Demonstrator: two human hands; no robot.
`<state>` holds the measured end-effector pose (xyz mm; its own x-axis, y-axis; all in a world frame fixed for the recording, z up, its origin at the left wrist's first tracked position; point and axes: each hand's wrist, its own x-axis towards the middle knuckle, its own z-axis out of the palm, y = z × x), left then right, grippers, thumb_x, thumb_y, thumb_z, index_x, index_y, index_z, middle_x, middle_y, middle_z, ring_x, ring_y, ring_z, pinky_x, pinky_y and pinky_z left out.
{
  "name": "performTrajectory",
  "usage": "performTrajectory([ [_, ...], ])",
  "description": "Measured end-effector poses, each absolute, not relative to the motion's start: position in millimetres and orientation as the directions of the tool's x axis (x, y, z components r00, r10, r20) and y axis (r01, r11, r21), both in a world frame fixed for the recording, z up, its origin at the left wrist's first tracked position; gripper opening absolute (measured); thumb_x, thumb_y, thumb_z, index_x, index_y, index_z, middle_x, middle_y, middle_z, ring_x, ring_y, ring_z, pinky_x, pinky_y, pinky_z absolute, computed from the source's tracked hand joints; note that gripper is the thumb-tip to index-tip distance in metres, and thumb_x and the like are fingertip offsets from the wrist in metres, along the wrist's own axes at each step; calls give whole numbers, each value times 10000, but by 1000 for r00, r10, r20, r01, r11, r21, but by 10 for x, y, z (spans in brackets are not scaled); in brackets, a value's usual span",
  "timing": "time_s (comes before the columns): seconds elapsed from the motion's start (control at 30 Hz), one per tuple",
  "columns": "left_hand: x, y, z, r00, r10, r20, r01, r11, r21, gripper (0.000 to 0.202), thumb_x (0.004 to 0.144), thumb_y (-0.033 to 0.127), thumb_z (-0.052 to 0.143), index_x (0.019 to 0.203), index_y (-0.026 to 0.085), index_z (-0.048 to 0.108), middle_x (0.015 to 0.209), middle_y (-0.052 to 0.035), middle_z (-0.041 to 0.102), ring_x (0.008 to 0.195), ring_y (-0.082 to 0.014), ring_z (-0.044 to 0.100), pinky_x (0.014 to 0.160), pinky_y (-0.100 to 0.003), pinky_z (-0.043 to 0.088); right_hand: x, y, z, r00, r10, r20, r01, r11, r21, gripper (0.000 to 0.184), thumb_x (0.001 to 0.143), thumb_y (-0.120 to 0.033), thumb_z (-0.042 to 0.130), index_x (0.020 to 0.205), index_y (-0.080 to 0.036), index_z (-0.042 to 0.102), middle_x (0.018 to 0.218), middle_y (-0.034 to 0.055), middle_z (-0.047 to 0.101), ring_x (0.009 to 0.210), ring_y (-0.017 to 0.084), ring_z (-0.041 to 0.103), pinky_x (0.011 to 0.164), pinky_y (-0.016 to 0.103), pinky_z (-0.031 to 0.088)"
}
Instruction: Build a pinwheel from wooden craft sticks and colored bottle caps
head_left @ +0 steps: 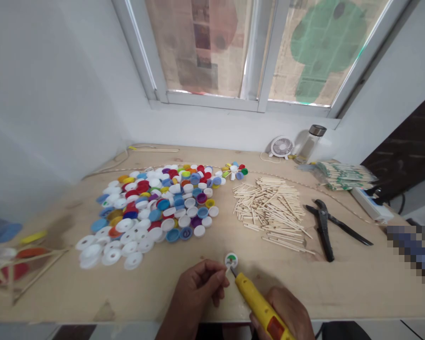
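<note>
My left hand [207, 283] is closed in a pinch on a short pale stick [228, 271], most of it hidden by the fingers. The stick's end meets the edge of a white bottle cap [231, 259] with a green and brown print, lying on the table. My right hand [286, 307] is wrapped round a yellow hand tool [257, 300] with a red part on its body, which looks like a soldering iron. Its narrow dark tip points at the cap's near edge, close to my left fingertips. Whether the tip touches the cap or the stick I cannot tell.
Many coloured bottle caps [152, 208] spread across the left. Cut sticks [272, 208] lie in a pile right of centre, beside black-handled pliers [324, 229]. A flower-like cap piece [233, 170], fan [282, 147], glass bottle [310, 144] and power strip [371, 205] stand farther back.
</note>
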<state>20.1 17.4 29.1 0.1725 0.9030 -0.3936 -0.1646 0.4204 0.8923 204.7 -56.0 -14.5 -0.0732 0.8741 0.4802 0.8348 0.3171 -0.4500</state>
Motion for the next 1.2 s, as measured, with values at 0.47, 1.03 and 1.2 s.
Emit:
performTrajectory([
  [0.47,211,161,235,165,895,-415,-196,442,875,339,572,433,805,707,152,673,569,-3,657,474,-89,503,440,-184,385,2057,-577,-146,-61,878,476,835,306,-457,307,899,-397,482,645,-228,451,521,-37,513,443,116,495,442,239,354],
  [1.03,-67,384,140,304,952,40,441,-178,879,143,786,292,591,788,267,732,784,-9,744,749,-189,676,710,-239,501,2154,-615,-143,121,967,226,637,99,-765,351,872,-493,511,663,-218,452,563,-38,456,494,123,479,468,232,377],
  [1.2,-48,428,112,370,915,161,469,-334,818,176,818,240,532,808,260,706,805,-22,736,766,-184,679,720,-246,510,2118,-622,-113,146,969,199,590,76,-804,390,853,-534,510,625,-224,445,544,-40,427,478,129,468,453,243,388],
])
